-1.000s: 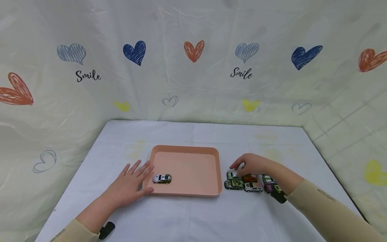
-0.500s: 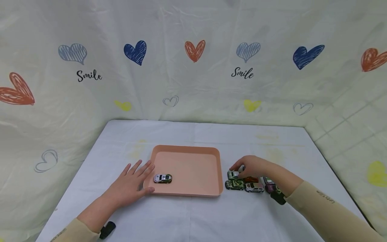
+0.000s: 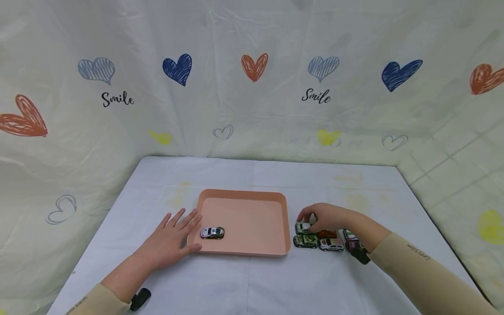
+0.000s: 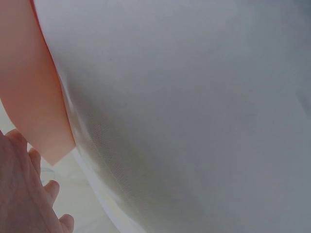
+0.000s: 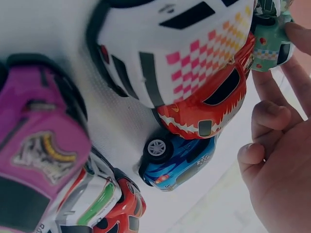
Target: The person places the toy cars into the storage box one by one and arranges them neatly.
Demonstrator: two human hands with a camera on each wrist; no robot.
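Apparently right hand point(image 3: 327, 217) pinching pale green toy car point(image 3: 302, 227), left hand point(image 3: 171, 238) flat, fingers spread, beside tray point(image 3: 252, 251).

You are seeing a peach-pink tray point(image 3: 252, 197) holding a white car point(image 3: 211, 232) with dark markings. A white car with pink checks point(image 5: 180, 43), an orange-red flame-patterned car point(image 5: 209, 104), a blue car point(image 5: 182, 162) and a purple car point(image 5: 36, 141) are showing.

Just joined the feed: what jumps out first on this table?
A shallow salmon-pink plastic tray sits mid-table with one small white toy car inside, near its left edge. Right of it, the right hand reaches over a huddle of little toy cars; the left hand lies flat against the tray's left corner.
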